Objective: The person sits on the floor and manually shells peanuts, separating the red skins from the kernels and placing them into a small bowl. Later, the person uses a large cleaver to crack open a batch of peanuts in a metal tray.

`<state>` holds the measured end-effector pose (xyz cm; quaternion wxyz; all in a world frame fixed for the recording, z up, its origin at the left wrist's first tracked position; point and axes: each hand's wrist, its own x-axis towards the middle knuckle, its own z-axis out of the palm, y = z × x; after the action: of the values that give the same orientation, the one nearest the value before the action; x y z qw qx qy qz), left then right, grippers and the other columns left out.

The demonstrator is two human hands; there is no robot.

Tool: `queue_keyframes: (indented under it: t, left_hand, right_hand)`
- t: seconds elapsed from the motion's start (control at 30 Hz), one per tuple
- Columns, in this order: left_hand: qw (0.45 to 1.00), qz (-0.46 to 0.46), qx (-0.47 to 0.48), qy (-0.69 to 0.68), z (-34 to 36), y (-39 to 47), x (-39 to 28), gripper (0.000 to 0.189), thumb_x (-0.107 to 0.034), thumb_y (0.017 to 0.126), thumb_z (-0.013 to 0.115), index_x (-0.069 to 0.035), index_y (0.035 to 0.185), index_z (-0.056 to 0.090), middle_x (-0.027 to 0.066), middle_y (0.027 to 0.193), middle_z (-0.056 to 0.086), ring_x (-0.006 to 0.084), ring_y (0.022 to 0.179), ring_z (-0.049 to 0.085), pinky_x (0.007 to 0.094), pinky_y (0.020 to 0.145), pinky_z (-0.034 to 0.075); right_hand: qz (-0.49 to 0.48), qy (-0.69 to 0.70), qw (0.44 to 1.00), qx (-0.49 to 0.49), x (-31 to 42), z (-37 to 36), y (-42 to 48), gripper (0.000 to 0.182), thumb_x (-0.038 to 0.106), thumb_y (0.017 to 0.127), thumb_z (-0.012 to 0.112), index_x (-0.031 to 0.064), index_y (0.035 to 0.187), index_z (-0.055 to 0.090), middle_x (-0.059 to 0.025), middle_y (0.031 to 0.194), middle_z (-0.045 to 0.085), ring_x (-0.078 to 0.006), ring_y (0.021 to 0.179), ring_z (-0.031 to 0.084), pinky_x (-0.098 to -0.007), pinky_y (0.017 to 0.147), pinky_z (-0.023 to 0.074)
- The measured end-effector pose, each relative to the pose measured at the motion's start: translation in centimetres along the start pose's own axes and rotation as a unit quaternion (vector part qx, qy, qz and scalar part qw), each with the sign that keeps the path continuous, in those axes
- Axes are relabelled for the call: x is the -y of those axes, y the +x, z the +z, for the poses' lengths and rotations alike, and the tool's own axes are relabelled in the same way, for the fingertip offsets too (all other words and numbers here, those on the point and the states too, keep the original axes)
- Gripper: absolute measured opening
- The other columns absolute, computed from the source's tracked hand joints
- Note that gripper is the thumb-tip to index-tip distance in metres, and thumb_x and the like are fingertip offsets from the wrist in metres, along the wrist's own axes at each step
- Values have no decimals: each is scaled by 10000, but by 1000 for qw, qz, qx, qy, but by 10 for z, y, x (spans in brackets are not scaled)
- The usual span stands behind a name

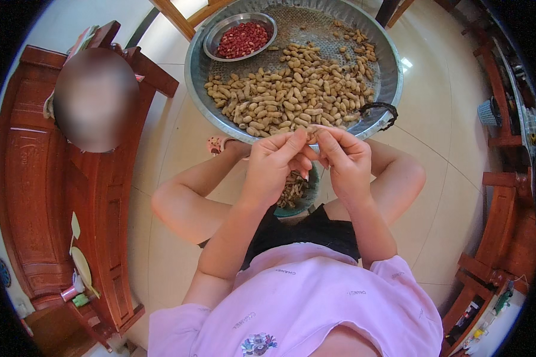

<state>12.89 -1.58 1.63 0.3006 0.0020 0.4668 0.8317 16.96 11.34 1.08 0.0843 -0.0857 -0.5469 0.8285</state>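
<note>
Both my hands meet over the near rim of a large round metal tray (196, 105). Between the fingertips of my left hand (279, 156) and my right hand (344, 151) is a peanut in its shell (311, 134), mostly covered by the fingers. Unshelled peanuts (290, 98) lie heaped across the near half of the tray. At its far left stands a steel bowl (211, 44) of shelled red-skinned peanuts (243, 40). Below my hands, between my legs, a green basin (310, 196) holds broken peanut shells (291, 192); my left hand partly hides it.
A carved wooden bench (35, 178) runs along the left, with a person (96, 100) there, blurred. Hand fans (81, 267) lie on the bench. Wooden furniture (500, 214) lines the right, with a small blue basket (487, 112). A black loop (384, 107) hangs on the tray's right rim.
</note>
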Motion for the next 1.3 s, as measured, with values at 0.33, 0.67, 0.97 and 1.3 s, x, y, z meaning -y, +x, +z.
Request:
queue_keyframes:
  t: [0.33,0.67,0.97,1.3]
  left_hand:
    - [999,-18,14,-25,0,2,-5,273,-238,876,500,18,877,596,72,728,609,98,591,568,206,510,477]
    - [989,-74,34,-121,-14,7,6,271,-157,892,454,32,1075,520,101,1016,570,156,915,558,274,794,478]
    - [993,-37,-58,-93,-35,25,-15,240,-36,867,434,100,1061,470,179,1023,552,223,973,555,297,879,452]
    - [969,98,-182,-133,-97,178,-123,345,-79,901,385,195,1093,304,335,1188,336,395,1120,399,369,979,380]
  right_hand:
    - [-22,-67,997,14,2,-2,3,196,85,827,560,-16,989,606,2,767,581,-31,578,449,-180,475,338]
    - [-372,-563,731,100,11,-9,6,327,-52,683,567,-7,1007,577,-102,710,530,-247,641,526,-294,553,430]
    - [-69,-293,945,131,10,-21,-3,149,44,710,627,-16,846,624,-126,679,584,-243,607,565,-288,564,440]
    - [-21,-412,894,176,15,-33,38,89,83,709,631,11,758,648,-93,669,612,-151,595,570,-263,557,440]
